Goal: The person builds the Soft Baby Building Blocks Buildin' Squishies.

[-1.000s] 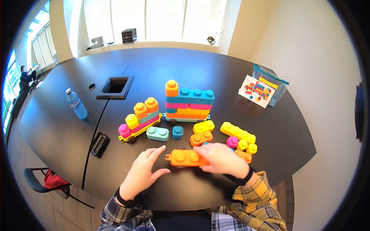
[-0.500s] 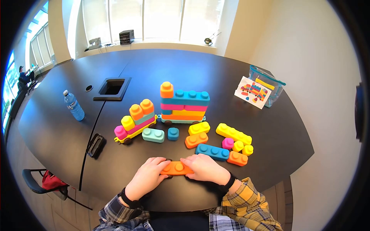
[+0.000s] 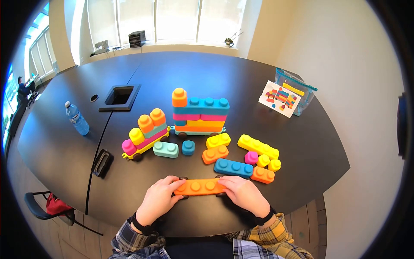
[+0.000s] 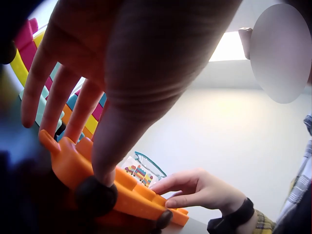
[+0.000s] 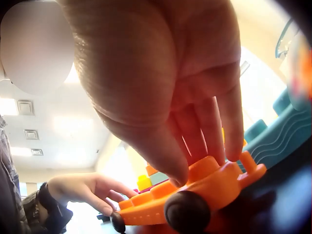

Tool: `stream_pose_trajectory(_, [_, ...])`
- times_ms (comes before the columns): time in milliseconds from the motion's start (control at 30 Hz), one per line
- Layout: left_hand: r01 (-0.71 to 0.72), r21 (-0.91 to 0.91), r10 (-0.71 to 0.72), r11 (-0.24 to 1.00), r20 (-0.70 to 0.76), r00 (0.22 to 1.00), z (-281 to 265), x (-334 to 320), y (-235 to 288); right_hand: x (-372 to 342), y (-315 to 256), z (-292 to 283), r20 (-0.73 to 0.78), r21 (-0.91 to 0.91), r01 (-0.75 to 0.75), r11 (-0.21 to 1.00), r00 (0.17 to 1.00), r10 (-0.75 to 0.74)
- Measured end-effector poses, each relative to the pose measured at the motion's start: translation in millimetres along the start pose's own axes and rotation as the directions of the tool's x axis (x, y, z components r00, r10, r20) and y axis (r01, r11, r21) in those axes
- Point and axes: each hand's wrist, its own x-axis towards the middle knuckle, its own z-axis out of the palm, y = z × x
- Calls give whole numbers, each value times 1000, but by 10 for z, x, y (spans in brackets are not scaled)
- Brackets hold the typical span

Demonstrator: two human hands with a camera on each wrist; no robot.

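Note:
An orange wheeled base (image 3: 195,186) with studs on top lies near the table's front edge. Its left end is pinched between thumb and fingers of my left hand (image 3: 158,199); my right hand (image 3: 246,195) grips the right end the same way. In the left wrist view the thumb presses the side of the orange base (image 4: 129,197) above a dark wheel (image 4: 96,196). The right wrist view has the right thumb and fingers around the other end of the base (image 5: 214,187). Just behind it lies a blue brick (image 3: 233,167).
Behind stand a stepped yellow wagon (image 3: 146,137) and a tall wagon (image 3: 200,116) linked to it. Loose bricks, among them a long yellow one (image 3: 258,146), lie to the right. A bottle (image 3: 77,118) and black case (image 3: 102,163) stand left; a picture card (image 3: 280,99) leans on a clear bag (image 3: 307,97).
The orange base has come nearer the front edge, uncovering the blue brick. My left hand has taken hold of its left end, and my right hand has shifted to its right end.

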Motion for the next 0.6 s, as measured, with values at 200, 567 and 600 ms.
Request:
stream_pose_trajectory(200, [9, -20, -10, 1000, -21, 1000, 21, -9, -4, 20, -30, -21, -2, 84, -50, 995, 999, 50])
stream_pose_trajectory(567, [26, 5, -26, 1000, -10, 1000, 20, -18, 0, 31, -14, -107, -6, 72, -58, 996, 998, 59])
stream_pose_trajectory(600, [30, 5, -29, 1000, -11, 1000, 17, -22, 0, 21, -3, -163, 12, 139, -130, 982, 992, 129])
